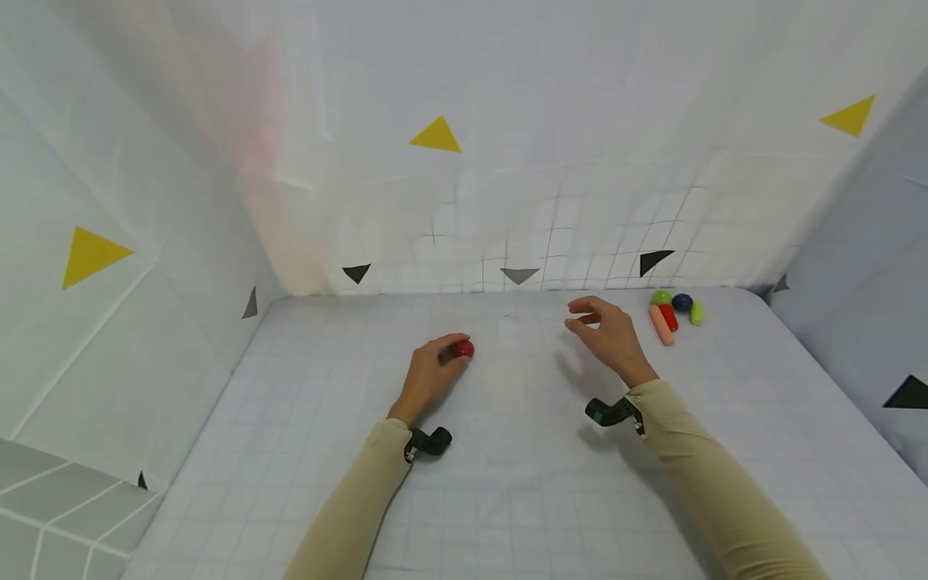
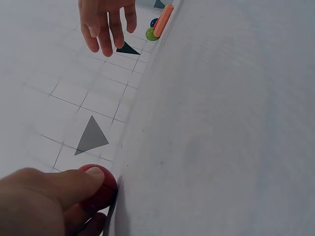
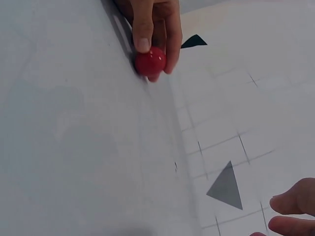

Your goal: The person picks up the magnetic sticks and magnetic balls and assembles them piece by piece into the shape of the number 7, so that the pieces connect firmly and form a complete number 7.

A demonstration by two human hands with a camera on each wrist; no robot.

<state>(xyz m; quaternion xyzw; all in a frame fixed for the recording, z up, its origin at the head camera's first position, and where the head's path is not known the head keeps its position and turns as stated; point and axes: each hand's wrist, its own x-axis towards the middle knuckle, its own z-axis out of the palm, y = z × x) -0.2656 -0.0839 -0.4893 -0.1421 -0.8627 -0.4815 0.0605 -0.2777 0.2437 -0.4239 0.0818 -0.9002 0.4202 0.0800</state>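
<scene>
A small shiny red ball (image 1: 466, 349) sits on the table left of its middle. My left hand (image 1: 426, 377) pinches the ball between thumb and fingers; in the left wrist view the thumb lies across the red ball (image 2: 107, 191). The right wrist view shows the same ball (image 3: 150, 62) at or near the tabletop. Over the table to the right, my right hand (image 1: 613, 338) hovers with relaxed, slightly bent fingers and nothing between them. Only its fingertips (image 3: 293, 201) show in the right wrist view.
Beyond the right hand, at the back right, lie a green ball (image 1: 661, 297), a dark blue oval piece (image 1: 682, 303), a light green piece (image 1: 697, 312), a red elongated piece (image 1: 669, 317) and an orange stick (image 1: 660, 325). White sheeted walls (image 1: 565, 97) enclose the table (image 1: 493, 499).
</scene>
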